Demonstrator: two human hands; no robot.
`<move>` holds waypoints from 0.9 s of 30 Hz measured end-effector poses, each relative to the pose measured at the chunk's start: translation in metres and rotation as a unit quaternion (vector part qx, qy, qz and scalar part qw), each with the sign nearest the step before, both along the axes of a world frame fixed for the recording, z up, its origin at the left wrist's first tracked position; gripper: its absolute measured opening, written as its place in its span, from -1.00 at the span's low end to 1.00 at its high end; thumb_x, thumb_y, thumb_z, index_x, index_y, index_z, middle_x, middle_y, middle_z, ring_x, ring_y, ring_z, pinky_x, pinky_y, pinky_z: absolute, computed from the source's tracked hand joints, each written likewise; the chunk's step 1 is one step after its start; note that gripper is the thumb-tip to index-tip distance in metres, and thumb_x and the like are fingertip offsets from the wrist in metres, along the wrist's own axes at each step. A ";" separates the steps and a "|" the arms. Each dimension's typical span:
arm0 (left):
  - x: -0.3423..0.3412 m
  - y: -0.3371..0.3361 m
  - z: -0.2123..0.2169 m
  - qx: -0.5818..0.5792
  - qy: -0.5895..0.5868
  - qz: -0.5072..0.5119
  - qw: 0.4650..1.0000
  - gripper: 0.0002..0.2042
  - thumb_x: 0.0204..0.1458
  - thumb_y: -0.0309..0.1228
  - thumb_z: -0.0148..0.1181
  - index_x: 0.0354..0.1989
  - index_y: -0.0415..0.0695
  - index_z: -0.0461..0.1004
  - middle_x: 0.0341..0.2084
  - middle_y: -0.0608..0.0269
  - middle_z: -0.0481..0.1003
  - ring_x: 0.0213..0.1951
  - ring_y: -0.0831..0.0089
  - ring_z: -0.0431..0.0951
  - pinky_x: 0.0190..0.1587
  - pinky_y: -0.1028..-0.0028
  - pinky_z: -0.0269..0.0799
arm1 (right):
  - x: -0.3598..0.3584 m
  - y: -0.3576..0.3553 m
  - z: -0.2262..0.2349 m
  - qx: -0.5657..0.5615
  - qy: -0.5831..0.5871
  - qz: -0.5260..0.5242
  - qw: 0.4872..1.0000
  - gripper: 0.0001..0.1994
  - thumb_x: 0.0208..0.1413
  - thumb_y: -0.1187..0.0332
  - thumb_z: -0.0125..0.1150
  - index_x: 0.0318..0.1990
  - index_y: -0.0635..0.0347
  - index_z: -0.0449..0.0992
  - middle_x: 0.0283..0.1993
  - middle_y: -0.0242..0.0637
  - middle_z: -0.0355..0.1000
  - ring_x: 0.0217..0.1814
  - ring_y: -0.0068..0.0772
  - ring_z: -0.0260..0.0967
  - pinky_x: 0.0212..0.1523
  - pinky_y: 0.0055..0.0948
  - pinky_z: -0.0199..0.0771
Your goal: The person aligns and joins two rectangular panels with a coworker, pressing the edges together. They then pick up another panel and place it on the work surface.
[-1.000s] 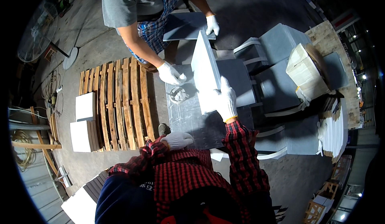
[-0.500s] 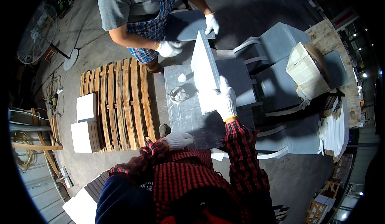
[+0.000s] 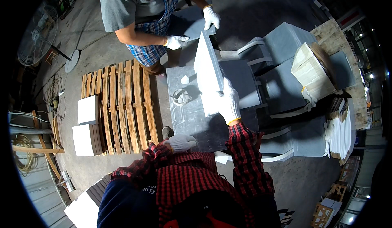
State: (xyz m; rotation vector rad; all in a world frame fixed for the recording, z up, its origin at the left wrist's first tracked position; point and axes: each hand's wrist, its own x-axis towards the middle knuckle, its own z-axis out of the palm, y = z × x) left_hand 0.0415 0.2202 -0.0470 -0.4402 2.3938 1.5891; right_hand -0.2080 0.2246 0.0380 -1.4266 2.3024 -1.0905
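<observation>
My right hand, in a white knitted glove, grips the near end of a white slab standing on its edge on a grey worktable. The slab's broad white face is turned left and its narrow grey edge is up. My left hand, also gloved, rests at the table's near edge, fingers closed together; anything under them is hidden. Left of the slab on the table are a bowl with whitish crumpled material and a small white object. A flat grey panel lies right of the slab.
Across the table a co-worker's gloved hands hold a grey slab. A wooden pallet with white slabs stands at left, near a fan. Strapped grey blocks and a carton stand at right.
The co-worker's hands have shifted, and both now hold the far grey slab, which has moved slightly left. My hands and the white slab have hardly moved.
</observation>
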 end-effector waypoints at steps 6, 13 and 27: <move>-0.005 -0.001 0.012 0.047 -0.093 0.033 0.994 -0.54 0.25 -0.09 -0.09 0.07 -0.19 0.55 -0.13 0.07 0.62 -0.10 0.24 0.62 0.09 0.36 0.44 | -0.001 0.000 -0.002 -0.005 0.009 0.005 1.000 -0.43 0.04 0.26 0.22 0.21 0.28 0.31 -0.20 0.17 0.54 -0.15 0.23 0.53 -0.11 0.04 0.52; -0.007 -0.001 0.014 0.046 -0.110 0.036 0.992 -0.52 0.25 -0.07 -0.09 0.08 -0.18 0.53 -0.10 0.07 0.60 -0.07 0.23 0.60 0.12 0.35 0.42 | 0.001 0.000 0.005 0.015 -0.006 0.005 1.000 -0.42 0.04 0.25 0.23 0.21 0.29 0.30 -0.18 0.18 0.54 -0.13 0.23 0.52 -0.11 0.03 0.52; -0.002 -0.001 0.008 0.027 -0.003 -0.001 1.000 -0.53 0.26 -0.10 -0.11 0.08 -0.21 0.52 -0.14 0.08 0.61 -0.15 0.26 0.62 0.04 0.37 0.47 | 0.000 0.000 0.001 0.021 0.013 -0.002 1.000 -0.41 0.06 0.23 0.24 0.23 0.31 0.30 -0.15 0.17 0.54 -0.11 0.20 0.53 -0.07 0.00 0.53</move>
